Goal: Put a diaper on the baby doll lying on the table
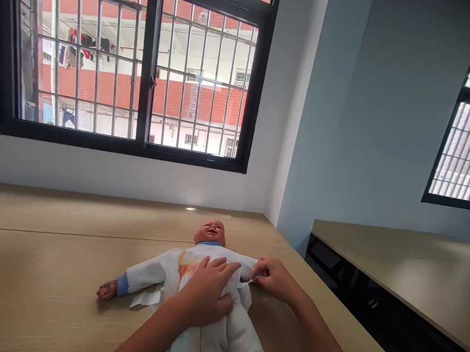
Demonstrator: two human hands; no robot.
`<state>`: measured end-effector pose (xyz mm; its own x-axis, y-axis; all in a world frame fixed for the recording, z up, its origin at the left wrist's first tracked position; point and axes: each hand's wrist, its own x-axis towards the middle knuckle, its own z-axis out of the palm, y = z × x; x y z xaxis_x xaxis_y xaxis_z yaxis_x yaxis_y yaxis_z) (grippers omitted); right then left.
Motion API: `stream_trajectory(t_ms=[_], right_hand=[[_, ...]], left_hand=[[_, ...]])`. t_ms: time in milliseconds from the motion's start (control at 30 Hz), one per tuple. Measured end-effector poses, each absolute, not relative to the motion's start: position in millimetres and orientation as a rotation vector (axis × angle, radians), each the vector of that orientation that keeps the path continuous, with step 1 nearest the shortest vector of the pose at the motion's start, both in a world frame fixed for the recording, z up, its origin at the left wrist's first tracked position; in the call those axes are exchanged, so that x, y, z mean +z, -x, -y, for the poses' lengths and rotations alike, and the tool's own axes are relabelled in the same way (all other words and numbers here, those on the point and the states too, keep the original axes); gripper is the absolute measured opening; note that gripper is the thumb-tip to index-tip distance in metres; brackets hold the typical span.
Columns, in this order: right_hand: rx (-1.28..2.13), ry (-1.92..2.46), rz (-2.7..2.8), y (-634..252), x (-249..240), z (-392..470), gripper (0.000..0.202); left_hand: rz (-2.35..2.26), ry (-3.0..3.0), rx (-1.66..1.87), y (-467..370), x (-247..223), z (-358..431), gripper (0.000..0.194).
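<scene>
A baby doll [210, 233] lies on its back on the wooden table, in a white outfit [199, 340] with blue collar and cuffs and an orange print on the chest. My left hand [206, 292] rests on the doll's belly with its fingers spread, holding nothing. Beside the doll's waist on the right, my right hand [275, 280] pinches the thin white edge of a diaper tab [252, 280]. A second white tab [146, 298] sticks out flat at the doll's other side, under its outstretched arm. Part of the torso is hidden by my left forearm.
The light wooden table [45, 272] reaches to the wall below a barred window [141, 70]. Its right edge is close to my right forearm. Across a gap on the right stands another table [402, 250] with a dark front.
</scene>
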<state>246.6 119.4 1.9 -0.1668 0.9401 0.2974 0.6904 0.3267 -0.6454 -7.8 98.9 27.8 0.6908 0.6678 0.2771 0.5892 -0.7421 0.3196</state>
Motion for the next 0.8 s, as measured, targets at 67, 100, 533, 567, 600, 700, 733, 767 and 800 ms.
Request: stream_trajectory(t_ms=[67, 100, 533, 567, 600, 700, 733, 767, 800], right_hand=[[0.404, 1.421, 1.89, -246, 1, -121, 0.03], [0.392, 1.426, 1.878, -246, 1, -122, 0.03], [1.079, 1.336, 1.478, -236, 4, -123, 0.035], [1.112, 1.339, 1.44, -237, 3, -124, 0.039], [1.153, 1.343, 1.403, -238, 2, -124, 0.043], [1.29, 1.362, 1.338, -242, 2, -122, 0.044], [1.324, 1.374, 1.342, -243, 3, -121, 0.042], [1.35, 1.389, 1.36, -243, 4, -120, 0.039], [1.365, 1.41, 1.381, -244, 5, -119, 0.037]], left_hand=[[-1.024, -2.667, 0.588, 7, 28, -99, 0.078], [-1.025, -2.641, 0.609, 6, 27, -99, 0.079], [-0.942, -2.543, 0.818, 7, 20, -115, 0.014], [-0.924, -2.563, 0.79, 7, 21, -114, 0.014], [-0.908, -2.584, 0.76, 6, 21, -113, 0.015], [-0.874, -2.693, 0.696, 4, 21, -110, 0.015], [-0.87, -2.755, 0.673, 3, 21, -109, 0.016], [-0.861, -2.824, 0.646, 1, 21, -108, 0.017], [-0.837, -2.894, 0.61, -1, 21, -108, 0.018]])
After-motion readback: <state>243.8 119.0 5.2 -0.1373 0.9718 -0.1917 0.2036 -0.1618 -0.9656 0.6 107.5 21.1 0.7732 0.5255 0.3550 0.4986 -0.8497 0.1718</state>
